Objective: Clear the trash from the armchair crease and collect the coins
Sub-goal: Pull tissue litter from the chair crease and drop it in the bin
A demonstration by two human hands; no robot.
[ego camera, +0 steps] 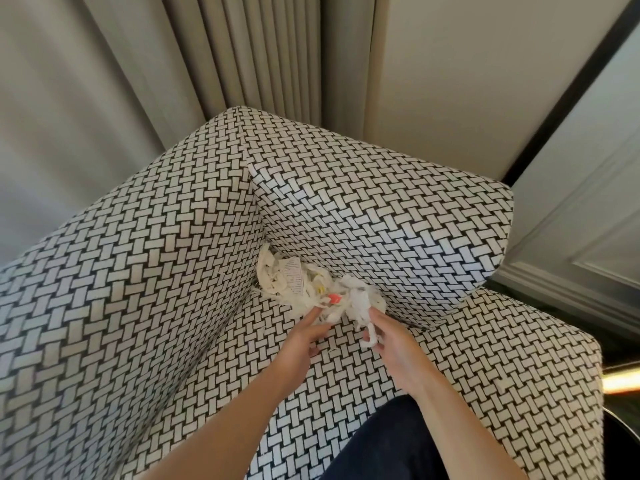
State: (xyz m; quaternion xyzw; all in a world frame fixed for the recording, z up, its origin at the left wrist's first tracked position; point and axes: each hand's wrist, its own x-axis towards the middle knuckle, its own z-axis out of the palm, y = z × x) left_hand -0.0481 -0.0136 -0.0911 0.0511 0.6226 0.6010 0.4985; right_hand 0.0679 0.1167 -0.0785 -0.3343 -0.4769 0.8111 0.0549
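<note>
There, the paper trash (304, 285) sat wedged in the armchair's (138, 271) back corner crease, left hand (304, 337) touching its near edge with straight fingers, right hand (391, 341) pinching a white strip (369, 329), bare seat (485, 375) stretching rightward.

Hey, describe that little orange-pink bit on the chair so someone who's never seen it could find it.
Find the black-and-white woven armchair and follow it into the corner where arm, back cushion and seat meet; a pile of white shredded paper sits there. The coral scrap lies at the pile's near edge, just beyond the left hand. It is the only orange-pink piece among white strips.
</note>
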